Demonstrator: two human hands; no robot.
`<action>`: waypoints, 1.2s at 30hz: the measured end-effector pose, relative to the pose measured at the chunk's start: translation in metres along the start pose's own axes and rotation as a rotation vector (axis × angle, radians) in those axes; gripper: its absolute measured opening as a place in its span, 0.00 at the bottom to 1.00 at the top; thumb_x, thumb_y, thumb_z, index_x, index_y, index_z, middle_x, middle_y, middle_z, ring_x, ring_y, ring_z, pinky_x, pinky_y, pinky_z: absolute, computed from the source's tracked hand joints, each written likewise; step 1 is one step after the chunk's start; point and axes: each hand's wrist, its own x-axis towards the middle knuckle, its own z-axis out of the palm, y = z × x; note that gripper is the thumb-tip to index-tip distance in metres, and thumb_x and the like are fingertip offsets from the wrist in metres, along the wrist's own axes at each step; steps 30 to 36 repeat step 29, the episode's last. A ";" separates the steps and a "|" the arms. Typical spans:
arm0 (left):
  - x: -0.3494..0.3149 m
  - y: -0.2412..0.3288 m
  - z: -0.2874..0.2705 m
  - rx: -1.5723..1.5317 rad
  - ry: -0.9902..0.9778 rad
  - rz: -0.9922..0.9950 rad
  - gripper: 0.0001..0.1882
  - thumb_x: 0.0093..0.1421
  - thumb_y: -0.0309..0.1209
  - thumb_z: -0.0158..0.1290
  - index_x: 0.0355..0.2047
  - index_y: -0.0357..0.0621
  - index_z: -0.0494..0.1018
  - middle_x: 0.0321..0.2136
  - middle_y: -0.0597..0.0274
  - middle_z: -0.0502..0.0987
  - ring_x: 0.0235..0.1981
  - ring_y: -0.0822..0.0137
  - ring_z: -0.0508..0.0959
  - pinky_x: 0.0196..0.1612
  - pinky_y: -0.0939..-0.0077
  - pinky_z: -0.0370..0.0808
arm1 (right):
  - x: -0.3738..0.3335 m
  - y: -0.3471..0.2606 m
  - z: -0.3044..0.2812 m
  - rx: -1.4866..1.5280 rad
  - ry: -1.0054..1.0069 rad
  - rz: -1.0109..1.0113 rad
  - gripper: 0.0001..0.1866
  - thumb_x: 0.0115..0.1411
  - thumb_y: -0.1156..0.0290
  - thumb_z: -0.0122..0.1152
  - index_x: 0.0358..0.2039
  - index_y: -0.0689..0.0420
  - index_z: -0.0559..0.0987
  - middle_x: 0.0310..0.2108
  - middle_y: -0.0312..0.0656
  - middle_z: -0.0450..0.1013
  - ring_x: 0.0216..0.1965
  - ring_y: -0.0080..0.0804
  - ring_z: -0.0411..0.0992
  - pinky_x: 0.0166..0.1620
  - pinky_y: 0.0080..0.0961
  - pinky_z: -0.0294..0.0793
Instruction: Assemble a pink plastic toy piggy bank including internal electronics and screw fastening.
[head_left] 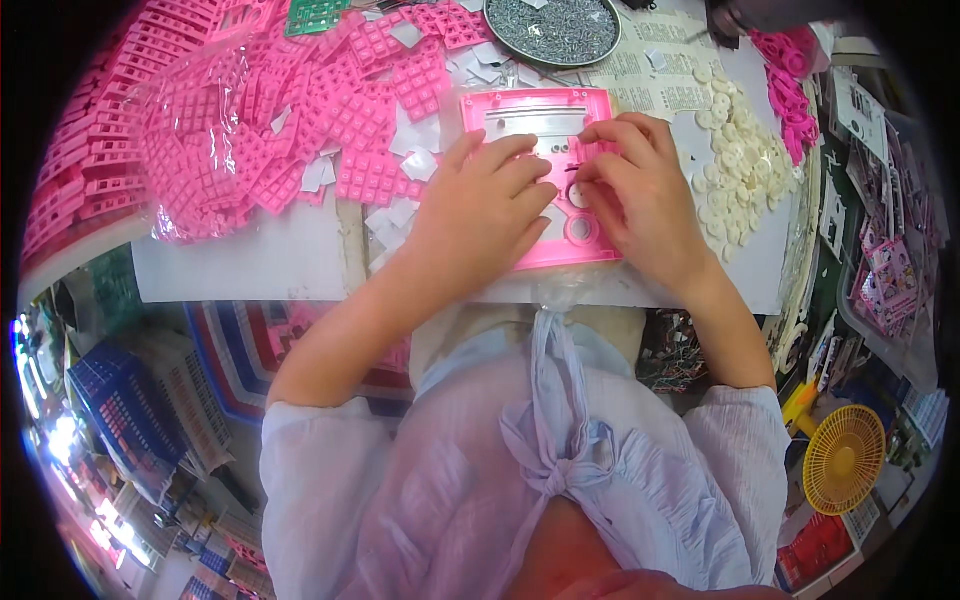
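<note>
A pink plastic casing [512, 98] lies open side up on the table in front of me, with a silvery strip and a round recess inside it. My left hand [485, 205] rests over its left side, palm down, fingers loosely stretched across the casing. From the right, my right hand [640, 190] reaches over the casing, its thumb and fingers pinched at a small white disc [577, 195]. The fingers partly cover the disc and the middle of the casing.
Pink button pads [365, 120] are heaped at the left, some under clear plastic, with small white slips among them. A round dish of screws [555, 30] stands at the back on printed paper [660, 70]. White discs [745, 175] are piled at the right, near magenta pieces [790, 100].
</note>
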 end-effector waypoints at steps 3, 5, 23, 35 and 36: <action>-0.001 0.000 0.002 0.003 -0.014 -0.022 0.15 0.52 0.33 0.61 0.40 0.47 0.77 0.47 0.63 0.76 0.58 0.57 0.70 0.61 0.50 0.62 | -0.001 -0.005 0.008 -0.094 -0.003 0.013 0.06 0.48 0.78 0.65 0.29 0.62 0.79 0.47 0.44 0.73 0.54 0.50 0.65 0.51 0.42 0.72; 0.000 0.000 0.003 0.002 -0.014 -0.029 0.15 0.52 0.33 0.61 0.40 0.47 0.77 0.47 0.63 0.76 0.58 0.57 0.70 0.61 0.50 0.62 | -0.002 -0.009 0.011 -0.151 0.005 0.038 0.07 0.48 0.77 0.65 0.29 0.63 0.79 0.48 0.45 0.72 0.54 0.51 0.64 0.52 0.43 0.71; -0.001 -0.002 0.002 -0.030 0.013 -0.006 0.15 0.52 0.31 0.61 0.40 0.45 0.77 0.46 0.61 0.76 0.56 0.56 0.71 0.60 0.53 0.62 | -0.006 -0.013 0.021 -0.238 0.018 0.129 0.11 0.50 0.76 0.65 0.35 0.63 0.77 0.50 0.45 0.71 0.54 0.53 0.64 0.52 0.46 0.67; 0.063 -0.042 -0.022 -0.257 0.036 -0.285 0.14 0.54 0.33 0.62 0.42 0.51 0.79 0.46 0.56 0.78 0.56 0.55 0.72 0.60 0.55 0.63 | -0.007 -0.009 -0.001 -0.160 0.104 0.104 0.15 0.52 0.73 0.67 0.40 0.62 0.75 0.50 0.47 0.71 0.52 0.51 0.65 0.53 0.45 0.68; 0.063 -0.042 -0.022 -0.257 0.036 -0.285 0.14 0.54 0.33 0.62 0.42 0.51 0.79 0.46 0.56 0.78 0.56 0.55 0.72 0.60 0.55 0.63 | -0.007 -0.009 -0.001 -0.160 0.104 0.104 0.15 0.52 0.73 0.67 0.40 0.62 0.75 0.50 0.47 0.71 0.52 0.51 0.65 0.53 0.45 0.68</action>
